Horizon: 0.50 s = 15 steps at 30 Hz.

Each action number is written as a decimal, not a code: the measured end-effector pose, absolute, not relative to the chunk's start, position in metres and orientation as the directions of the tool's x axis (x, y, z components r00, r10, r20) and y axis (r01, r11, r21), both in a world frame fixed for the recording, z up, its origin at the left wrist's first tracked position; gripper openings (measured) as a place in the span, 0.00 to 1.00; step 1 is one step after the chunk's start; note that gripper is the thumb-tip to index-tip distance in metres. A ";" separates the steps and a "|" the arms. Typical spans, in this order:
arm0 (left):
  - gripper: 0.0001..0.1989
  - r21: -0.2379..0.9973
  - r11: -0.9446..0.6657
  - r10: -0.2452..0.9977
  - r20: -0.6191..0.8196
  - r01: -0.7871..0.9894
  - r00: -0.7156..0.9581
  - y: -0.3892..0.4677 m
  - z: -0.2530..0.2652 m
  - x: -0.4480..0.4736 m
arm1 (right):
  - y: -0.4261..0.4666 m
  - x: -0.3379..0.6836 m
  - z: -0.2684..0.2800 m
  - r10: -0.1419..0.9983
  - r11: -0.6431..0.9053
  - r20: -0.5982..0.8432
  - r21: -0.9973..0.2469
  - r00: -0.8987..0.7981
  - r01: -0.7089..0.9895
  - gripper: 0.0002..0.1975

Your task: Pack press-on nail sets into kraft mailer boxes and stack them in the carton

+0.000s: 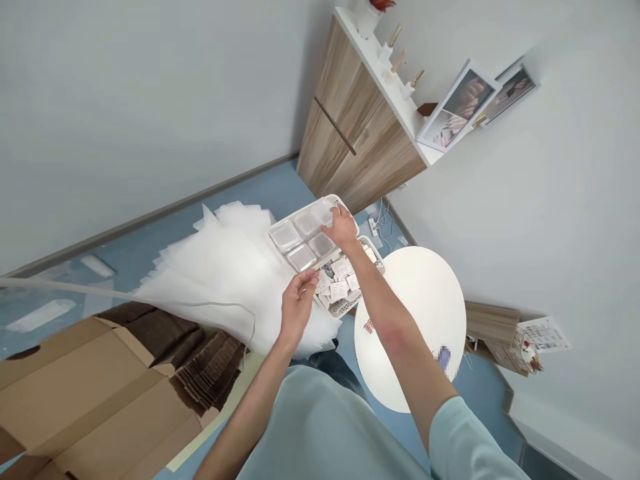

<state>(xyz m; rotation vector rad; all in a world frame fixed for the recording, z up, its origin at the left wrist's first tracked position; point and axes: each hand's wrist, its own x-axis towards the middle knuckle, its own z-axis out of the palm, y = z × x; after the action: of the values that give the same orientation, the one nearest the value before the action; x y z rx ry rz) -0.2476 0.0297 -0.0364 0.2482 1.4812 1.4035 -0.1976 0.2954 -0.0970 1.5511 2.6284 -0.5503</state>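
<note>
A white tray holds several clear square plastic boxes in two rows. My right hand is over the tray's right end, its thumb and fingers apart and touching or just above a box there. Beside the tray is a white perforated basket full of small white printed packets. My left hand is at the basket's left edge, fingertips pinched together; whatever may be between them is too small to name.
A pile of white foam sheets spreads left of the tray. Open cardboard boxes with brown folded cardboard lie lower left. A round white table stands right, near a wooden cabinet and white cables.
</note>
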 end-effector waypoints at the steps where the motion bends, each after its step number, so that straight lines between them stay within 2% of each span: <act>1: 0.19 0.824 0.295 0.729 -0.521 -0.483 -0.444 0.027 -0.038 -0.247 | 0.298 -0.199 -0.101 0.839 0.441 -0.210 -0.281 -0.503 0.853 0.31; 9: 0.21 0.801 0.308 0.713 -0.552 -0.513 -0.433 0.011 -0.043 -0.243 | 0.300 -0.208 -0.092 0.821 0.464 -0.268 -0.202 -0.505 0.862 0.28; 12: 0.20 0.809 0.307 0.720 -0.542 -0.501 -0.433 0.009 -0.041 -0.243 | 0.286 -0.198 -0.082 0.834 0.442 -0.235 -0.258 -0.499 0.859 0.26; 15: 0.20 0.818 0.300 0.733 -0.527 -0.490 -0.430 0.010 -0.038 -0.240 | 0.263 -0.174 -0.069 0.859 0.400 -0.154 -0.392 -0.488 0.828 0.25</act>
<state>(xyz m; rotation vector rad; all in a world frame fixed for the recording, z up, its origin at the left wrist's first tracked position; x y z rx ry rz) -0.2398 0.0103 -0.0380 0.2376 1.4649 1.3949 -0.1738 0.2633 -0.0687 1.6236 2.6883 -0.6839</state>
